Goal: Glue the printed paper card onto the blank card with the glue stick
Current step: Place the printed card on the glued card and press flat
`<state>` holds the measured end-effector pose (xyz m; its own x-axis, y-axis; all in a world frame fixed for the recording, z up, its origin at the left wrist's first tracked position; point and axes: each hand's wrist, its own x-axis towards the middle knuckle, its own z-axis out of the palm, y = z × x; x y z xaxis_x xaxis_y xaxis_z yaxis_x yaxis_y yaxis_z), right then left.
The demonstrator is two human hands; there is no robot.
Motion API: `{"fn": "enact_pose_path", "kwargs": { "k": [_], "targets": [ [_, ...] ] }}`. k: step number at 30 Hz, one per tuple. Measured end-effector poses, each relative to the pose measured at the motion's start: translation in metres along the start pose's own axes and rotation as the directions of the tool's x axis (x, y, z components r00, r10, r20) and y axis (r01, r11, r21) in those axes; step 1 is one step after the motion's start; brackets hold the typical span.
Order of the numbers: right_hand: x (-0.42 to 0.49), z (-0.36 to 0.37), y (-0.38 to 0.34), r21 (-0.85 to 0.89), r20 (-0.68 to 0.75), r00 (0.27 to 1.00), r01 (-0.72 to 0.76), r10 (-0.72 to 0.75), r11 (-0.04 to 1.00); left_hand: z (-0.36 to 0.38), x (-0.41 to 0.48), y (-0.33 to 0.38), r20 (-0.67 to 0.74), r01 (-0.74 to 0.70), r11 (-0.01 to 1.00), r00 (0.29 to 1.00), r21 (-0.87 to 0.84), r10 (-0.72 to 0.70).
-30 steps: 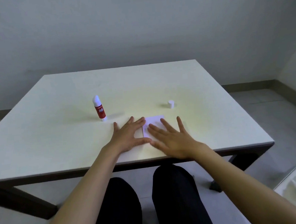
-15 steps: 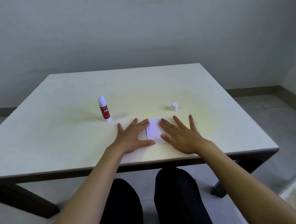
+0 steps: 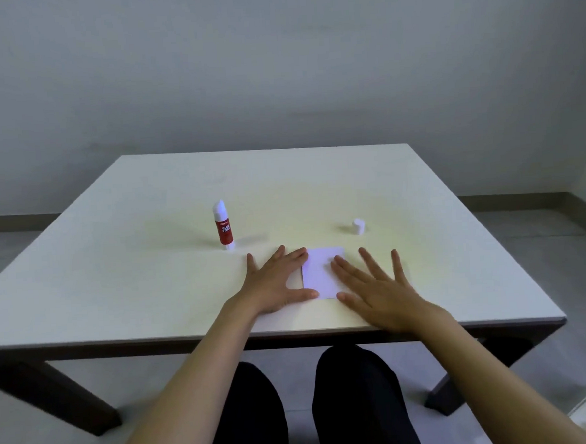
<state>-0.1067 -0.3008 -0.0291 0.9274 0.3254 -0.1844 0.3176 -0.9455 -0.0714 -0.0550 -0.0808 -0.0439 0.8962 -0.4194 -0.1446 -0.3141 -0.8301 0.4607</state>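
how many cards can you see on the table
1: a white card lies flat between the left hand and right hand. A second may be hidden beneath it.

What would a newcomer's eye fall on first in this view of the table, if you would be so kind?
Most likely the two open hands spread flat near the table's front edge, the left hand and the right hand, flanking a white card whose sides their fingers overlap. Next comes the red glue stick, upright and uncapped, behind the left hand. Its small white cap stands apart, behind the right hand.
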Motion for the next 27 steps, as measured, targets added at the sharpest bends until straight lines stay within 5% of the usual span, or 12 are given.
{"fn": "enact_pose_path", "kwargs": {
  "k": [2,7,12,19,22,25,27],
  "targets": [
    [0.005,-0.005,-0.002,-0.021,-0.013,0.998,-0.058,0.058,0.998,0.001,-0.001,0.000,-0.005,0.000,1.000,1.000,-0.006,0.000],
    [0.005,0.013,-0.027,0.054,-0.018,0.990,0.139,-0.139,0.989,0.002,-0.001,-0.001,-0.024,-0.007,0.999,1.000,-0.043,0.006],
    [0.032,-0.006,-0.009,0.005,-0.014,0.998,-0.058,0.058,0.998,-0.001,-0.005,0.002,-0.003,0.007,1.000,1.000,-0.013,-0.007],
    [0.033,0.012,-0.026,0.084,-0.066,0.998,0.017,-0.011,0.996,-0.003,-0.009,0.005,-0.049,-0.009,0.999,0.999,-0.037,0.007],
    [0.030,0.014,-0.028,0.069,-0.112,0.994,0.003,0.005,0.998,-0.001,-0.015,0.005,-0.146,-0.039,0.983,0.989,-0.181,0.012],
    [0.026,0.019,-0.030,0.123,-0.241,0.971,0.030,0.001,0.992,-0.003,-0.025,0.005,-0.409,-0.130,0.874,0.909,-0.468,-0.084],
    [0.022,0.017,-0.029,0.372,-0.383,0.921,0.082,0.072,0.925,-0.009,-0.034,0.000,-0.605,-0.199,0.785,0.752,-0.587,-0.261]
  ]
}}
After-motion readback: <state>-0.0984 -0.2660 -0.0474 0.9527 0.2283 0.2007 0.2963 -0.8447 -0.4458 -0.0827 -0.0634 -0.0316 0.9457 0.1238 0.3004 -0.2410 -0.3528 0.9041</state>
